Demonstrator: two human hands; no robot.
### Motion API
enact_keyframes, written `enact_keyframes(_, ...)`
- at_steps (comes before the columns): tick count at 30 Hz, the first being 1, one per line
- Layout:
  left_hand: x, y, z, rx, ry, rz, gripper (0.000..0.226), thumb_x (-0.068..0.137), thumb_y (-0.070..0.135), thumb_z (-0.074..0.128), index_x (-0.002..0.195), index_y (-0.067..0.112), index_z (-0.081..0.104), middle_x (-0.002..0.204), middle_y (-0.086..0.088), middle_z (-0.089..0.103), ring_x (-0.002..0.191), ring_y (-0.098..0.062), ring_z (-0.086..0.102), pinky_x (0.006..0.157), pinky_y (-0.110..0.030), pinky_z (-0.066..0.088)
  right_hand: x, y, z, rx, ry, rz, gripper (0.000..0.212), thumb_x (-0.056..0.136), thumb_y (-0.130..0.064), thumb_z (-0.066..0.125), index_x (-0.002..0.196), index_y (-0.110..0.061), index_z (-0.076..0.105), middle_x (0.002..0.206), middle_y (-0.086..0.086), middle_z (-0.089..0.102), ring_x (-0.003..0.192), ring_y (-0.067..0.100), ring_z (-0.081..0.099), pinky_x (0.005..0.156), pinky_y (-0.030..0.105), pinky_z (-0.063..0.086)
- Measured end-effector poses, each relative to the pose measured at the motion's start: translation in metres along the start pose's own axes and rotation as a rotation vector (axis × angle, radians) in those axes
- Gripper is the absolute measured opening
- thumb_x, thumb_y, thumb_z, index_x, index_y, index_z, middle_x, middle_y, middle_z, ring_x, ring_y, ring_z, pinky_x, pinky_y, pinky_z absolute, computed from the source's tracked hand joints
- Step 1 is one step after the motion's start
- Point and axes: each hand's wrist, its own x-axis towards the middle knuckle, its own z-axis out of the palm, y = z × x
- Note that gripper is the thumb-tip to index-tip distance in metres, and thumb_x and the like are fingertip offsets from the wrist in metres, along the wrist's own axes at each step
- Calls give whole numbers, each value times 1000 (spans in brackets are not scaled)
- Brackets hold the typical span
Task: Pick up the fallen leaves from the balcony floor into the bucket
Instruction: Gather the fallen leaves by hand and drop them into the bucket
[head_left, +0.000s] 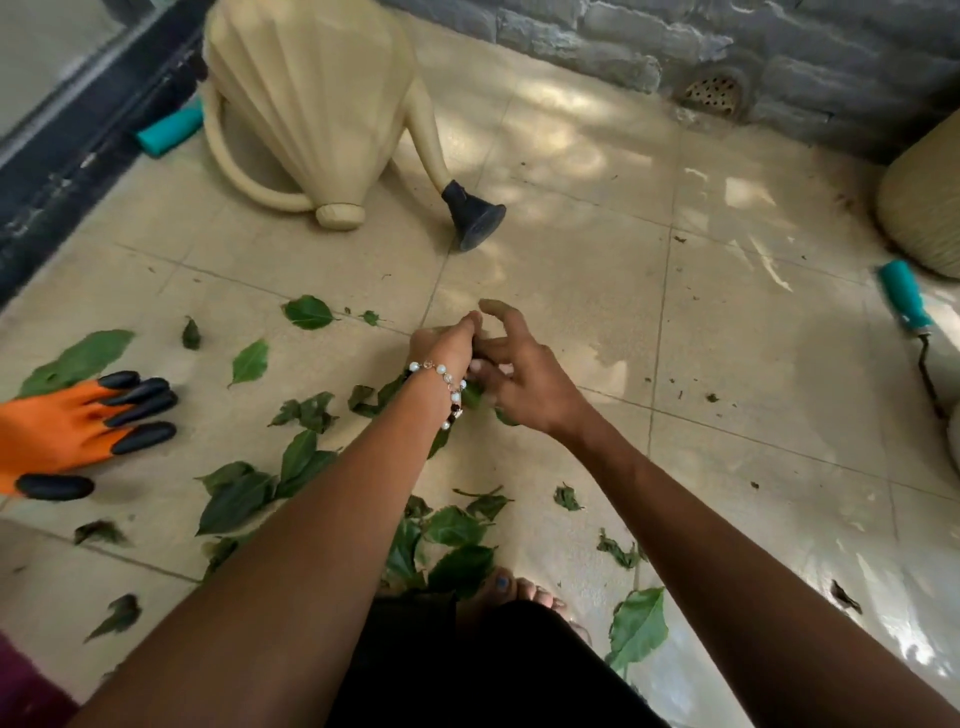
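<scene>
Both hands meet low over the floor (571, 291), near the middle of the view. The left hand (447, 345), with a bead bracelet (448, 387) at the wrist, has its fingers drawn together and pointing away from the person; whether they pinch anything cannot be told, since the fingertips are blurred. A green leaf (471, 395) shows just beneath the two hands, between wrist and palm. The right hand (519, 382) is spread and loose, forefinger raised, the other fingers bent towards the left hand and touching it; its thumb side lies against the leaf, but a firm grip cannot be made out.

Leaves (244, 499) lie scattered on the floor to the left of and below the arms, with one larger leaf (639, 626) by the person's bare foot (511, 592). No bucket can be picked out with certainty.

An orange glove (67, 431) with black claw tips lies at the left edge. A cream watering can (311, 104) lies on its side at the top, its black rose (472, 215) on the floor. A teal-handled tool (906, 312) lies at the right, and another teal handle (169, 130) behind the can.
</scene>
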Motion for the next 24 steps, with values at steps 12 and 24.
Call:
enact_keyframes(12,24,-15,-49,-79,120,53,37,94,38,61,97,1,68,64,-1,63,33,-4,45,41,-18,39,1,41,0,-467,-179,201,106,69,-11,85,152,-27,22,136,13,32,124,30,40,109,36,37)
enact_keyframes(24,25,-30,-54,-59,178,35,49,89,48,63,107,3,66,66,-2,69,32,-4,49,47,-21,40,7,27,31,-844,-314,-45,73,95,-35,55,153,-37,11,161,7,-2,141,38,7,111,54,25)
